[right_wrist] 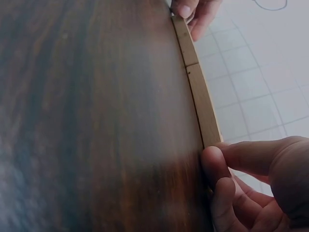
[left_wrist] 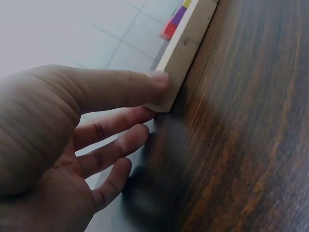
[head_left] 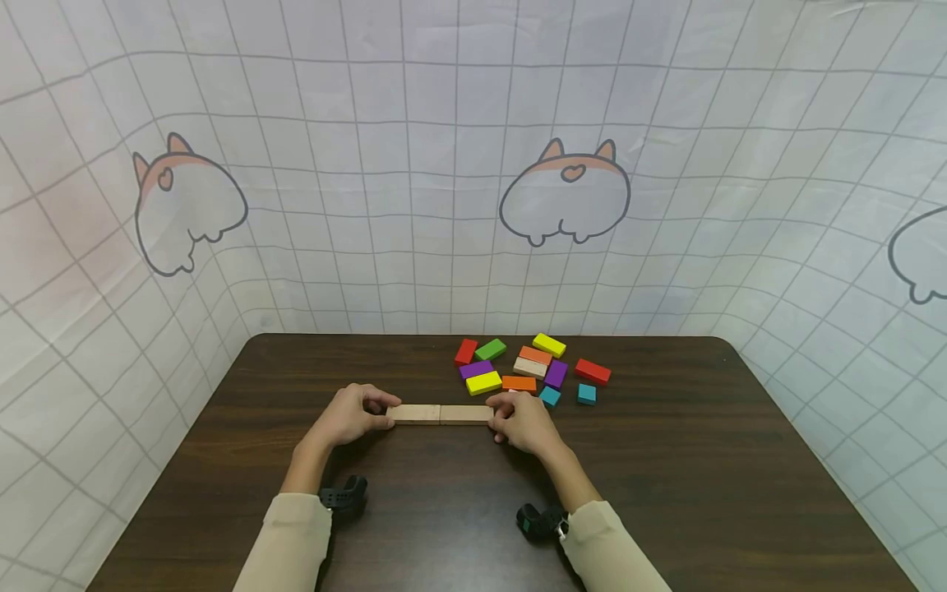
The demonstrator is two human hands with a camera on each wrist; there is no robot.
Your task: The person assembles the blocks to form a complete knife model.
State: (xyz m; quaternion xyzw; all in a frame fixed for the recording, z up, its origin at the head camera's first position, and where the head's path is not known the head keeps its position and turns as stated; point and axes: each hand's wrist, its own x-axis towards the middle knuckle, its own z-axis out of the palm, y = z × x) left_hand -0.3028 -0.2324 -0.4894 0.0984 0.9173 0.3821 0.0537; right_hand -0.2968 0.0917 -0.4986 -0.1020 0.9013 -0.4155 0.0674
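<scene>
Pinching outer ends of two abutting, pale rectangular wooden blocks [head_left: 416, 414]: our left hand [head_left: 353, 418], right hand [head_left: 524, 423], fingers [right_wrist: 248, 155] narrowly parted; row parallels far edge of dark brown surface [head_left: 666, 477].

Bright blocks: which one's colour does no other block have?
The green block, just right of the leftmost red block. It's the only green one visible; every other bright colour appears twice.

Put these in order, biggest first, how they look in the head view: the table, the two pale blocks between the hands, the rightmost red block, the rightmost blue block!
1. Table
2. Left pale block and right pale block: too alike to rank
3. Rightmost red block
4. Rightmost blue block
</scene>
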